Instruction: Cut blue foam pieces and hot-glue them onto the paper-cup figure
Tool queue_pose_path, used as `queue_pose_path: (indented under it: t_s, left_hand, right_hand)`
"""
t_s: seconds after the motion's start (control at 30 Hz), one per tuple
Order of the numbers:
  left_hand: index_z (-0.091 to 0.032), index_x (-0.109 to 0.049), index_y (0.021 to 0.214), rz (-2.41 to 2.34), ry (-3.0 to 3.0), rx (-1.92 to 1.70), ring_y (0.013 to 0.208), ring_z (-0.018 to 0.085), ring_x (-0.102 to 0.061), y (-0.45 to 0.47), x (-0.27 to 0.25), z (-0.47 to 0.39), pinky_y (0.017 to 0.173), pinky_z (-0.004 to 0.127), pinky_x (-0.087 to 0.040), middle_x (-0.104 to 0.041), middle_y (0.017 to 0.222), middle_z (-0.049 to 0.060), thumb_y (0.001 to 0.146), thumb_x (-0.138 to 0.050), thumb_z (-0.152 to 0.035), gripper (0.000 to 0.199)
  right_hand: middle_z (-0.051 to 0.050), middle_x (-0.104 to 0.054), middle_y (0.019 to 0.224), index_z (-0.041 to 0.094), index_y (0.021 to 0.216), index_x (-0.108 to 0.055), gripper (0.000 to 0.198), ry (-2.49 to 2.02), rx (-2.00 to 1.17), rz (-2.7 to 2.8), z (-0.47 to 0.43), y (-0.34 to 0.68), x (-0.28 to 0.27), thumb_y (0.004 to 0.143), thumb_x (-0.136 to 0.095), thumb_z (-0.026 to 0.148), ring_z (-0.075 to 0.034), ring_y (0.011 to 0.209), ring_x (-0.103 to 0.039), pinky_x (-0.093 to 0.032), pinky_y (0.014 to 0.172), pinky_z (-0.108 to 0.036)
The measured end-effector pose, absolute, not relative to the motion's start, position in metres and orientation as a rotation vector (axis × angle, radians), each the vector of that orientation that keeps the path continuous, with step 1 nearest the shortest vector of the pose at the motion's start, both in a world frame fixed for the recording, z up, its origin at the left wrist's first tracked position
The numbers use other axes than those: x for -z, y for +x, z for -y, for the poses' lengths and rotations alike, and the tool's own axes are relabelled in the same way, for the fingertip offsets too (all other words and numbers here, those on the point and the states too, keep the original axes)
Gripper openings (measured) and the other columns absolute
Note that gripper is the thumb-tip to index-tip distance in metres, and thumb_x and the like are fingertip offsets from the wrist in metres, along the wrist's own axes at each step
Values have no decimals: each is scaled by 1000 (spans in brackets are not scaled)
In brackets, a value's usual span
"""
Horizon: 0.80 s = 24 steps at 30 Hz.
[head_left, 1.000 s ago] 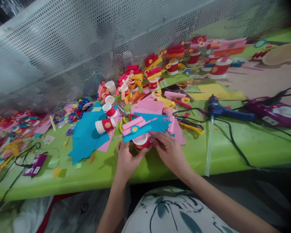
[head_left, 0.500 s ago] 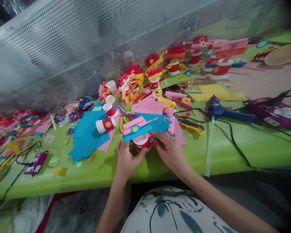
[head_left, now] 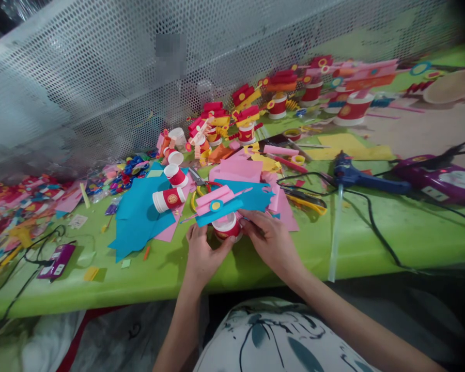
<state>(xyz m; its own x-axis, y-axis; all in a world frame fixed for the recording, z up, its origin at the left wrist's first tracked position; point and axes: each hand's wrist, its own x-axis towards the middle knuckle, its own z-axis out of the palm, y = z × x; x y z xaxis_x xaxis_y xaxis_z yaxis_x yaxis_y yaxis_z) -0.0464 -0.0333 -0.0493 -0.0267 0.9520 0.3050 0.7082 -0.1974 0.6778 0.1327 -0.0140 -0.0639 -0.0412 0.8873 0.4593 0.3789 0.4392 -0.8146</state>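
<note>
My left hand is closed round the left side of a small red and white paper cup, its thumb along the front. Pink paper rolls and a blue paper roll sit above the cup's rim, with a round yellow and blue disc on them and thin sticks poking out at both ends. At the cup's right side the fingers of my right hand are pinched together. A bit of pink shows by those fingertips, but what they grip is hidden.
Two paper cups lie left on blue sheets. Scissors are behind the rolls. A glue gun with its cord, a cutter knife and a purple power strip are on the right. Finished cup models line the mesh.
Both hands and the cup stay in almost the same place. I see no clear movement of anything on the table.
</note>
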Motion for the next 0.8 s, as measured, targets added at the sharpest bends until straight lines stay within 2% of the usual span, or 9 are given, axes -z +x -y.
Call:
queue_pose_path:
  t_s: [0.23, 0.8]
  left_hand:
    - [-24, -67, 123, -1751, 1948, -1055, 121, 35, -67, -47, 51, 33, 110, 53, -49, -76, 118, 11, 77, -85, -35, 51]
    - [-21, -67, 120, -1696, 1960, -1099, 119, 37, -67, -47, 51, 33, 109, 58, -48, -75, 116, 15, 81, -80, -39, 45]
  right_hand:
    - [-9, -82, 102, 22, 115, -80, 28, -1135, -593, 1632, 14, 133, 64, 99, -57, 20, -25, 89, -77, -60, 87, -40]
    - [-10, -83, 104, 19, 118, -79, 29, -1130, -592, 1631, 14, 133, 65, 99, -58, 20, -25, 94, -77, -60, 89, -40]
